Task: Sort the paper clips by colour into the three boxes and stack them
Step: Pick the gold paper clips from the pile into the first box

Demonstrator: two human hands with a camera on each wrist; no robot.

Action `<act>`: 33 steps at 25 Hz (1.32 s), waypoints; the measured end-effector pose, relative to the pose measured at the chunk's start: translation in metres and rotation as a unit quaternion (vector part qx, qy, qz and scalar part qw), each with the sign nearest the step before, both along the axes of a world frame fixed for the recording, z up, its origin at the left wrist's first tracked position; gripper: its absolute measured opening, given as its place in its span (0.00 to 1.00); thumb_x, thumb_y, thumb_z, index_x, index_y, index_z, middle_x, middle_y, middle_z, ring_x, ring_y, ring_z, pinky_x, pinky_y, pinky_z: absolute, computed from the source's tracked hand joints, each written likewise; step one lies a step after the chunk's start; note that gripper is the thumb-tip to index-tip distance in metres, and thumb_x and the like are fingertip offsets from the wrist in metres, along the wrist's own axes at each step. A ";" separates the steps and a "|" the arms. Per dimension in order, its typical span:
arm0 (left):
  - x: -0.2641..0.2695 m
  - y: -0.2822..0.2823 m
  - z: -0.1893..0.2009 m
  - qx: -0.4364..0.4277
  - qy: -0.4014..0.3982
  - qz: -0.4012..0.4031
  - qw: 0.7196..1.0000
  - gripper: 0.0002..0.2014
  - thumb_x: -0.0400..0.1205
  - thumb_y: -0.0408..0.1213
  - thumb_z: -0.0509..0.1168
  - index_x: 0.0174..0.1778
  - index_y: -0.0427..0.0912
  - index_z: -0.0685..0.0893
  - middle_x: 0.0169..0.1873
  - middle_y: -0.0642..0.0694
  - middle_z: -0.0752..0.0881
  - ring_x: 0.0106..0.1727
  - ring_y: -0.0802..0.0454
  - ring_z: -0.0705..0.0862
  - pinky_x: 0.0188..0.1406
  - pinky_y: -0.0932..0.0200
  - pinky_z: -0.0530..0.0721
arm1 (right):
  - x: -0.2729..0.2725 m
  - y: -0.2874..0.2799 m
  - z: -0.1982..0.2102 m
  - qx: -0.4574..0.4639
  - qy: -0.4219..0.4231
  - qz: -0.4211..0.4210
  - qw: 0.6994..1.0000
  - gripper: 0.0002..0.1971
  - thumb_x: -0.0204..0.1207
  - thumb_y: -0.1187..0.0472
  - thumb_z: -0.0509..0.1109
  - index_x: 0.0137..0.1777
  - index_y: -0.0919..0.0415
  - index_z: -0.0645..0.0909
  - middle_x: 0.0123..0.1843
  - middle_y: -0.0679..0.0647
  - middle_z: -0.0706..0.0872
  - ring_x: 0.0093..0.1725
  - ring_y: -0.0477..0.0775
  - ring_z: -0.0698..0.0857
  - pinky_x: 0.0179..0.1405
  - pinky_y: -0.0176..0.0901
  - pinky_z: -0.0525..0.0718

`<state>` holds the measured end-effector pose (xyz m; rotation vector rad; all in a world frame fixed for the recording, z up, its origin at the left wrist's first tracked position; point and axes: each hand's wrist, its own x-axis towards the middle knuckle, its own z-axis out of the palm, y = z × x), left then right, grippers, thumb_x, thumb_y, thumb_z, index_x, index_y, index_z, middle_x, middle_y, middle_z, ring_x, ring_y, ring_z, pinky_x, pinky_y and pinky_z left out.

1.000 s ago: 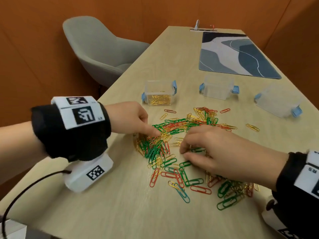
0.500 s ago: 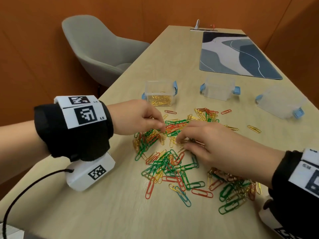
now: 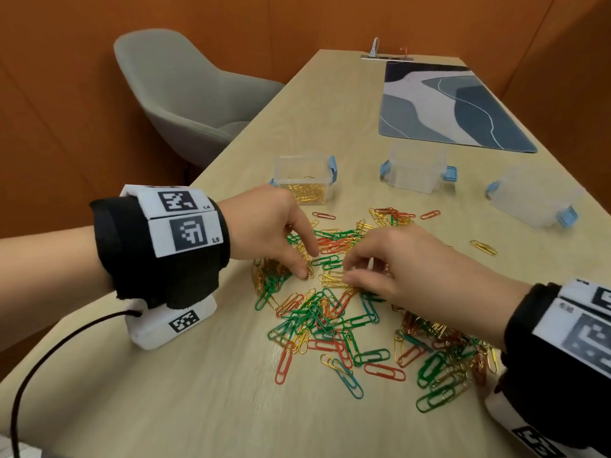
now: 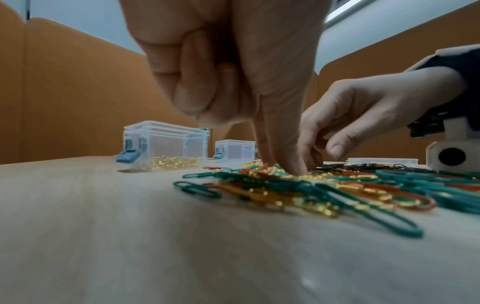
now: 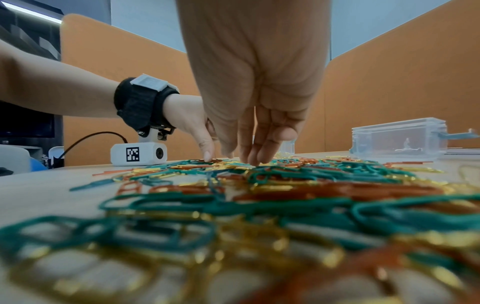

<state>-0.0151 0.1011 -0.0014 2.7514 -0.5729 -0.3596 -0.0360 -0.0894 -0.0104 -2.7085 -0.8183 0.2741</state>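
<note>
On the table: a tangled heap of green, red and gold wire paper clips [image 3: 317,312] lay before three clear plastic boxes [image 3: 415,168].
Left hand [image 3: 264,223]: forefinger pressed on gold clips.
Right hand [image 3: 406,262]: fingertips down in the heap; pinch unclear.
Risk: interlocked clips could have dragged wrong colours along.

I see black wrist bands [image 3: 158,256] | white tag plates with black square codes | white camera block [image 3: 172,325] under my left wrist | black cable [image 3: 49,352]
</note>
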 end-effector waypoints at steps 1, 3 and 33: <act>0.000 0.000 0.000 0.002 -0.003 0.002 1.000 0.14 0.66 0.49 0.77 0.48 0.57 0.90 0.23 0.59 0.75 0.31 0.72 0.74 0.30 0.75 0.71 | 0.001 0.002 0.000 0.008 0.003 -0.007 1.000 0.12 0.76 0.48 0.67 0.52 0.52 0.86 0.45 0.45 0.85 0.41 0.42 0.79 0.37 0.30 0.75; -0.001 -0.001 0.000 0.015 -0.002 0.007 1.000 0.12 0.67 0.48 0.77 0.46 0.55 0.91 0.23 0.59 0.76 0.30 0.71 0.74 0.30 0.76 0.71 | 0.004 0.006 -0.001 0.010 0.010 -0.020 1.000 0.12 0.73 0.46 0.71 0.51 0.51 0.86 0.42 0.44 0.84 0.36 0.39 0.77 0.31 0.25 0.69; -0.006 -0.011 0.001 -0.375 0.434 0.233 0.785 0.17 0.87 0.42 0.50 0.43 0.36 0.79 0.30 0.43 0.84 0.23 0.56 0.81 0.16 0.71 0.79 | -0.003 0.010 0.002 0.196 -0.046 0.009 0.979 0.05 0.76 0.58 0.70 0.44 0.51 0.88 0.38 0.41 0.88 0.42 0.38 0.82 0.41 0.22 0.74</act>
